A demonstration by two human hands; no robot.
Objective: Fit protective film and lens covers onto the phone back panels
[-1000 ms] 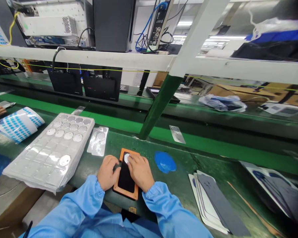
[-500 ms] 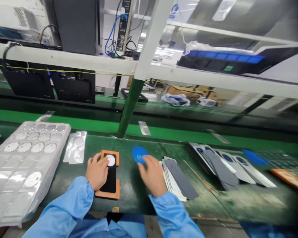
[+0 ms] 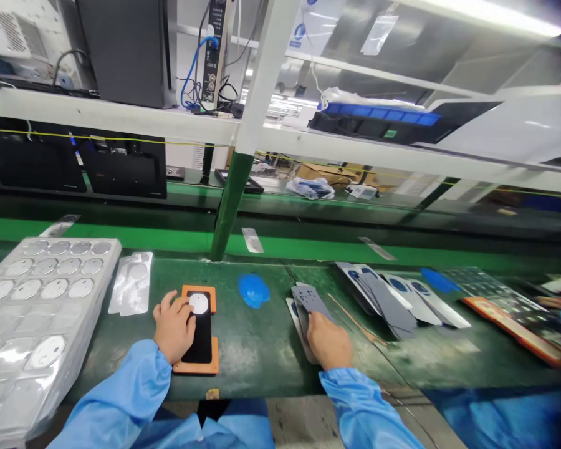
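An orange fixture (image 3: 201, 366) on the green bench holds a black phone-shaped panel (image 3: 201, 346) with a white round plate (image 3: 198, 304) near its far end. My left hand (image 3: 174, 327) lies at the panel's left side, fingers apart, fingertips touching the panel by the white plate. Farther right, my right hand (image 3: 330, 340) is closed on the near part of a grey phone-shaped sheet (image 3: 307, 295), which has small holes at its far end. Under it, pale sheets (image 3: 299, 327) show partly; the hand covers the rest. Between my hands lie thin blue discs (image 3: 254, 290).
A clear tray (image 3: 51, 318) of white round plates stands at left, beside clear films (image 3: 131, 284). Grey and white sheets (image 3: 397, 302) fan out at right, beyond a thin brown strip (image 3: 358, 321). A green post (image 3: 231, 209) rises behind. At far right, another person's hand (image 3: 558, 302) is partly visible.
My right hand has moved right, from the blue discs to the grey sheet, and closed on it. My left hand stays at the black panel. The whole view has shifted.
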